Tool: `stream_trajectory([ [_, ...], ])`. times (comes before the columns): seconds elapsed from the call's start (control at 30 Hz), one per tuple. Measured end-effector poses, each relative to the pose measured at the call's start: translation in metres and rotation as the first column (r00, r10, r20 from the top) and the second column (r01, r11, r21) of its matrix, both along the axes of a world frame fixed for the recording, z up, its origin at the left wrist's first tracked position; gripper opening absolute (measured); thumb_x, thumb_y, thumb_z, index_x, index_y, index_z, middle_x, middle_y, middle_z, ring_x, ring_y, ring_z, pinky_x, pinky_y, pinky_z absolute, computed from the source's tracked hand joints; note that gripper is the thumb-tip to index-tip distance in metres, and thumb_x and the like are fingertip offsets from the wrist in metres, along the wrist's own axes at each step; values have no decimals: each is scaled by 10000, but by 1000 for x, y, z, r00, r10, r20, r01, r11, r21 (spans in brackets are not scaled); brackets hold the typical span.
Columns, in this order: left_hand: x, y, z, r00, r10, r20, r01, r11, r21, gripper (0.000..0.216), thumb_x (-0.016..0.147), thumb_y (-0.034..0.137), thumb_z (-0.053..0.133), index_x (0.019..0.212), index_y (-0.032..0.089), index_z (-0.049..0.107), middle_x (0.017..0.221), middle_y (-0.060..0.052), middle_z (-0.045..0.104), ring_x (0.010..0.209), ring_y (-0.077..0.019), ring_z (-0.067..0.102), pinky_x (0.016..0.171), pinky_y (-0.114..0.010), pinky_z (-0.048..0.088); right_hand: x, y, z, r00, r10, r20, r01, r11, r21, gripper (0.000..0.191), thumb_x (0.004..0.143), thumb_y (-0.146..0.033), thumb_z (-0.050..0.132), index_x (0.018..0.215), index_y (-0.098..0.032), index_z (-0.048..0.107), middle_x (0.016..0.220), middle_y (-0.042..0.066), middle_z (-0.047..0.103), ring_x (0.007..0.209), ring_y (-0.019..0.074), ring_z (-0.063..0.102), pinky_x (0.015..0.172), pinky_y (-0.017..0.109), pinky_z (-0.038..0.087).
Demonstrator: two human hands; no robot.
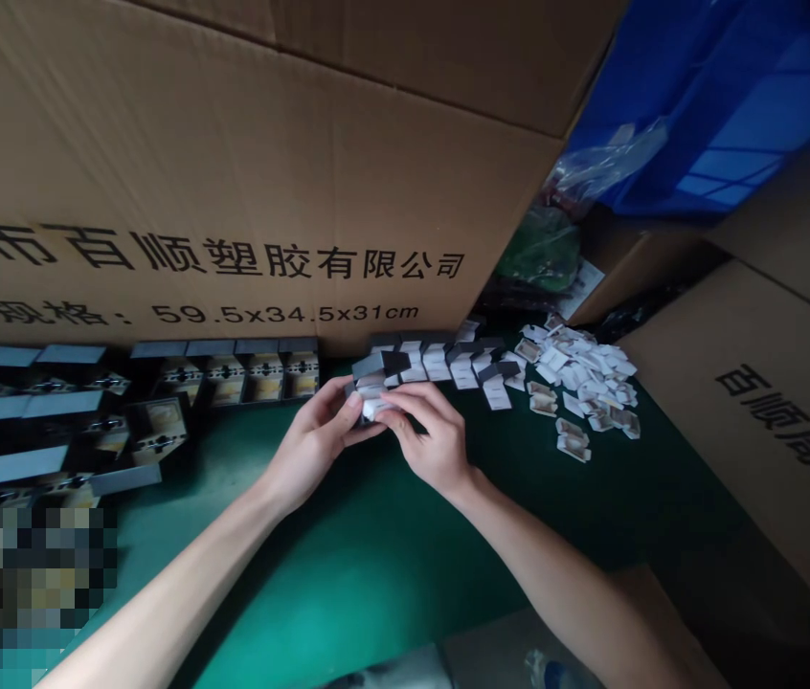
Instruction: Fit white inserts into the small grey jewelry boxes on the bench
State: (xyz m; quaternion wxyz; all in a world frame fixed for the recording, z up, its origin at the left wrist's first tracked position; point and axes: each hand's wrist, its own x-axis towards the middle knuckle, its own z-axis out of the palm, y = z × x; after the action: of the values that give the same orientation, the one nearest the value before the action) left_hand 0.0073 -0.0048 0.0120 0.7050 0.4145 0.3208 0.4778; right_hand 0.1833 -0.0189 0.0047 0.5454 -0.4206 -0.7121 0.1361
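- Left hand [319,426] grips one dark box [371,366], lid up, above the green surface [290,584]!
- Right hand [440,435] pinches one white piece [376,409] against it!
- Four open boxes [262,385] line up, left!

On my feed I read "市百顺塑胶有限公司" and "规格: 59.5x34.5x31cm" across the large carton [254,163], and "百顺周" plus an unclear character on the right-side box [750,421].

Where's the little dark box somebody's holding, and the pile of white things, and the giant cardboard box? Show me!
Little dark box [371,366]: head view, on its lid.
Pile of white things [578,369]: head view, middle of the pile.
Giant cardboard box [254,177]: head view, on its front side.
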Motion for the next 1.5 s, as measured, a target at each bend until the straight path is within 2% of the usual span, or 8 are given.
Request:
stream_trajectory([
  [0.2,2,1,0,999,5,38,-4,1000,-24,233,907,364,737,1125,285,723,1155,-19,706,1178,-235,639,1048,-467,567,-2,-1,1,1000,-16,-22,17,999,35,158,966,-253,670,1093,-271,764,1028,67,732,956,201,716,835,343,625],
  [0.37,2,-1,-1,1000,3,30,-2,1000,-22,267,919,374,725,1171,287,711,1210,-22,695,1247,-255,615,1102,-492,523,-3,1,-1,1000,-13,-16,14,997,72,140,960,-212,675,1073,-225,756,1018,75,724,941,188,719,825,320,627],
  [0.63,0,-2,3,999,-37,13,37,999,-1,376,860,295,784,1225,281,690,1376,-45,653,1334,-302,575,1137,-479,492,-1,3,-5,1000,-29,-12,30,997,69,156,960,-214,679,1093,-245,754,1037,70,732,973,189,717,880,342,633],
  [0.83,0,0,3,998,27,57,-24,998,-64,290,857,230,734,1145,240,703,1205,-39,730,1166,-261,673,1055,-485,559,-2,2,-3,1000,-15,2,14,996,84,157,959,-226,684,1099,-247,751,1031,66,724,946,181,716,842,336,642],
  [0.97,0,1,3,998,52,29,-50,997,-63,259,828,225,753,1082,228,705,1034,-11,742,1048,-225,695,1012,-476,589,-3,0,1,1000,5,17,-7,992,125,163,943,-215,702,1098,-242,746,1019,66,718,946,180,715,829,330,640],
  [1.07,-1,1,2,998,63,-11,-64,996,-59,275,817,263,783,1076,228,696,998,-6,738,1016,-224,699,989,-484,602,-3,0,2,999,12,30,-16,988,153,169,930,-206,716,1093,-242,745,1012,61,717,958,183,714,833,330,637],
  [1.3,-4,2,1,999,18,-40,-18,1000,-4,321,845,287,752,1160,244,705,1195,-36,733,1117,-254,689,1010,-436,589,-2,0,0,999,7,38,-13,987,160,164,916,-202,736,1076,-235,747,997,57,703,924,170,714,814,302,631],
  [1.5,-4,0,0,992,-19,-128,25,999,41,620,727,259,865,1291,228,611,1313,-82,698,1186,-291,667,1013,-407,581,0,0,0,1000,6,23,-8,994,108,94,917,-236,739,1011,-231,745,942,44,652,845,161,689,751,302,613],
])
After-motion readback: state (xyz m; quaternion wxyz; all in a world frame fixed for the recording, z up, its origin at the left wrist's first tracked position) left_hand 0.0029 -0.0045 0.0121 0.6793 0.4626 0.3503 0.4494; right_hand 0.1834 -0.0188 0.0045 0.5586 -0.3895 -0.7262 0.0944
